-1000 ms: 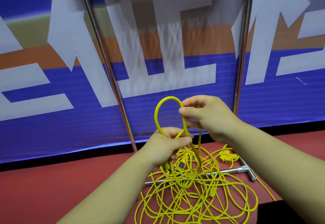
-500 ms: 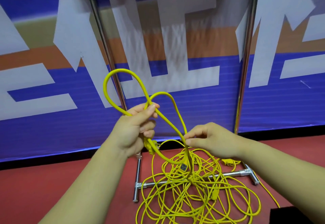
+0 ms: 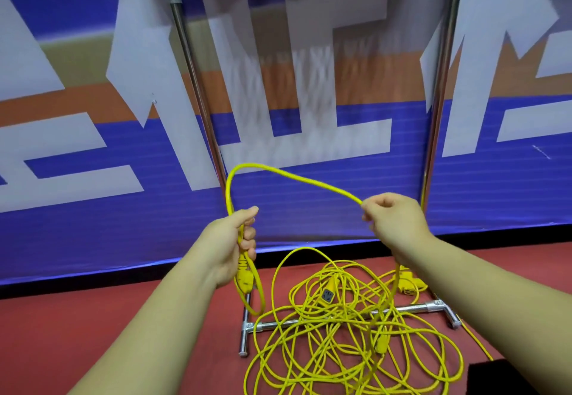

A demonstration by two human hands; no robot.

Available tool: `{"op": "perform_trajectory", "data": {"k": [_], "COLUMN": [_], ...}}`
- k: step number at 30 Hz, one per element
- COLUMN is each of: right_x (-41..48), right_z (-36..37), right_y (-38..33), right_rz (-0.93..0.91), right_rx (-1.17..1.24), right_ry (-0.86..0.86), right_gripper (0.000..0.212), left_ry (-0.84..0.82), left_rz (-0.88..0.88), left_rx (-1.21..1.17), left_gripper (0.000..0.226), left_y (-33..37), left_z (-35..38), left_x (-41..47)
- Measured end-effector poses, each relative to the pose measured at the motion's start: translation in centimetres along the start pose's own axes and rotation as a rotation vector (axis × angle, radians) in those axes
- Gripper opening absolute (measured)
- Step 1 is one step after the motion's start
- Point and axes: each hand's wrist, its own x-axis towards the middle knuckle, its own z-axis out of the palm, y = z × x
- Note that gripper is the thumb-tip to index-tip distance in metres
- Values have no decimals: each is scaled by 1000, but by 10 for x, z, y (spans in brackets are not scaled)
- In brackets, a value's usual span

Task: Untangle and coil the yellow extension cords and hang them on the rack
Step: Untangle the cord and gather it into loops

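Compared with half a second ago, the right grip (image 3: 393, 224) is higher and farther from the left grip (image 3: 230, 246). The left grip clasps the yellow cord (image 3: 294, 175) before the left pole of the rack (image 3: 198, 85). The right grip pinches this cord near the right pole. The other cords (image 3: 340, 332) lie tangled over the rack's base.

The extension cords (image 3: 346, 326) are bright yellow, lying on a dull red floor (image 3: 93, 326). The far banner (image 3: 77, 208) is blue with white shapes and an orange band. The rack (image 3: 433, 134) is shiny silver.
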Motion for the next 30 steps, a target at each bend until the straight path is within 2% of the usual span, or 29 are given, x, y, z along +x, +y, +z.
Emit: {"op": "perform_trajectory", "data": {"k": [3, 11, 18, 22, 25, 28, 30], "right_x": [2, -9, -16, -20, -27, -35, -36], "right_z": [5, 23, 20, 17, 16, 12, 8], "right_y": [15, 17, 22, 17, 9, -2, -10], "right_rz": [-66, -349, -325, -375, -415, -514, -591], "right_rx": [-418, -927, -940, -907, -913, -949, -903], "right_ry": [-87, -332, -473, -505, -651, -804, -843], "right_gripper": [22, 16, 19, 20, 8, 30, 33], "left_ry": [-53, -99, 55, -37, -116, -141, -131], "left_rz": [-26, 4, 21, 84, 118, 202, 266], "left_rx": [-136, -280, -225, -226, -259, -132, 65], "left_gripper": [33, 48, 34, 32, 34, 26, 19], "left_y": [4, 17, 13, 12, 13, 9, 2], "left_z": [-3, -4, -4, -2, 2, 6, 7], "left_x": [-4, -17, -14, -14, -18, -19, -18]}}
